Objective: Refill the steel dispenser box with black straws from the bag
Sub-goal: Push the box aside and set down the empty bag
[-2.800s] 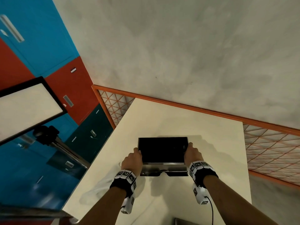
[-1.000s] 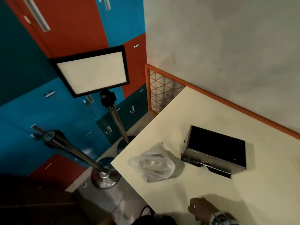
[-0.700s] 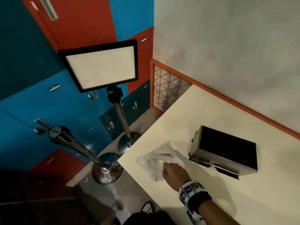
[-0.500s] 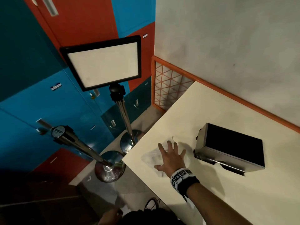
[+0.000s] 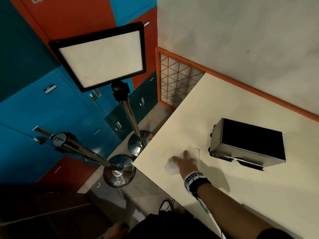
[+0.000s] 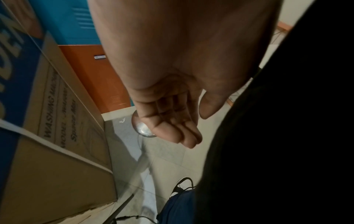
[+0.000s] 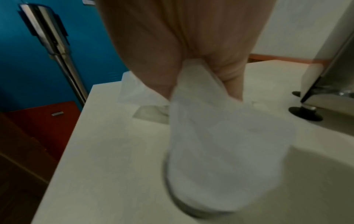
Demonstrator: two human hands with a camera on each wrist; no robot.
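Note:
The steel dispenser box (image 5: 248, 144) with its black top stands on the cream table (image 5: 259, 195), right of the bag. The thin white plastic bag (image 5: 170, 167) lies crumpled near the table's left edge. My right hand (image 5: 184, 161) is on it. In the right wrist view the bag (image 7: 220, 144) bunches up between the fingers (image 7: 161, 81) and sags toward the camera, blurred. No straws can be made out inside. My left hand (image 6: 184, 128) hangs beside my body with loosely curled fingers, holding nothing; it also shows at the bottom edge of the head view (image 5: 115, 229).
Two chrome stanchion posts (image 5: 119, 171) stand on the floor just left of the table, one carrying a framed white sign (image 5: 101, 57). An orange rail (image 5: 259, 90) runs along the wall behind the table. A cardboard carton (image 6: 57, 136) sits by my left side.
Both hands have left the dispenser box. The view swung left, my right hand reached to the bag, spread flat over it, and now has the plastic bunched between its fingers. The left hand dropped down.

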